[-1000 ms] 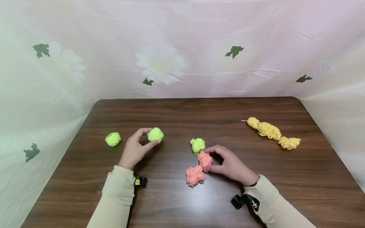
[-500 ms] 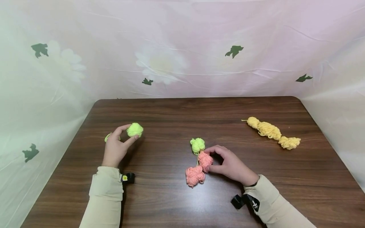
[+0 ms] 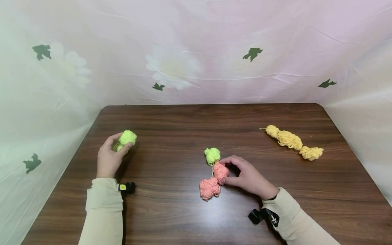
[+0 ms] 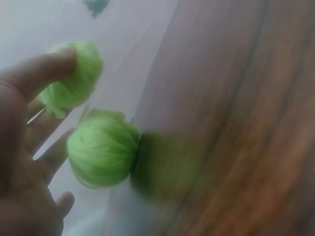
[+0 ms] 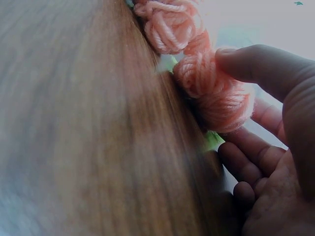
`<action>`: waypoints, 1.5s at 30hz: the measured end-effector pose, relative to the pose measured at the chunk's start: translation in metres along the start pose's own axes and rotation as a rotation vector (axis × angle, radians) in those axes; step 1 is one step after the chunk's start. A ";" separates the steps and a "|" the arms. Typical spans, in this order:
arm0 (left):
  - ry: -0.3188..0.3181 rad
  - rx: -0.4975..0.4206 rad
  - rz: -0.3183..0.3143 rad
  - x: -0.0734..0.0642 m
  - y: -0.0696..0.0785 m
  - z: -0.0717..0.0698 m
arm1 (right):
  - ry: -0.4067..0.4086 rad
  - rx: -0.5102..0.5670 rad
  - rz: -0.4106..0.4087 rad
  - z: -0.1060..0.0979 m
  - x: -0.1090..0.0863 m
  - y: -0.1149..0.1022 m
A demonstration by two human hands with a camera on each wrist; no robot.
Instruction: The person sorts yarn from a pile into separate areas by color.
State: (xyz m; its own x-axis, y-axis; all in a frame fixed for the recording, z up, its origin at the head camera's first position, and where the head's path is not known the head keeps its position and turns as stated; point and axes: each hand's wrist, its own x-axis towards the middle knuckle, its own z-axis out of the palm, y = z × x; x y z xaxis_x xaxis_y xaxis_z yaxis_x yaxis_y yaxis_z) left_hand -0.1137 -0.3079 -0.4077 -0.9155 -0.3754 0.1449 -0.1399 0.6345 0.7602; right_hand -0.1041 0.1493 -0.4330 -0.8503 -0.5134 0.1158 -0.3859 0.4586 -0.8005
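My left hand [image 3: 109,157] pinches a lime-green yarn ball [image 3: 127,137] between thumb and fingers at the table's left side. A second lime-green yarn ball [image 4: 103,150] sits on the table just beside it; in the head view the hand and held ball partly cover it. My right hand [image 3: 248,177] holds a pink yarn ball [image 3: 220,173] between thumb and fingers near the table's middle. Another pink yarn ball [image 3: 209,189] lies against it on the near side, and a lime-green yarn ball [image 3: 212,155] touches it on the far side.
Three yellow yarn bundles [image 3: 289,140] lie in a slanting row at the right of the brown wooden table [image 3: 171,126]. A floral cloth [image 3: 196,51] hangs behind and along both sides of the table.
My left hand has carried the lime-green yarn ball leftward, over to the one lying at the left. The right hand and the pink yarn balls have stayed put.
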 end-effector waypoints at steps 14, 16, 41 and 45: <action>-0.083 0.012 -0.020 0.008 -0.017 0.000 | -0.004 -0.017 0.015 -0.001 0.000 -0.001; -0.086 0.019 -0.023 0.008 -0.019 -0.001 | -0.004 -0.016 0.016 -0.001 0.000 -0.001; -0.075 0.056 -0.020 0.004 -0.011 -0.010 | -0.001 -0.010 0.008 -0.001 0.000 -0.001; -0.062 0.031 0.003 0.002 -0.005 -0.010 | -0.004 -0.002 0.006 -0.001 0.000 0.000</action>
State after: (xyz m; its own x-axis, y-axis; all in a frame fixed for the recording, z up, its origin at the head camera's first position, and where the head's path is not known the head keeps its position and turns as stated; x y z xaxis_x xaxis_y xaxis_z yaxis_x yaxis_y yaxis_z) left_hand -0.1112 -0.3185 -0.4053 -0.9374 -0.3313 0.1069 -0.1477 0.6567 0.7395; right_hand -0.1041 0.1496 -0.4324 -0.8513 -0.5132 0.1088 -0.3813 0.4629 -0.8002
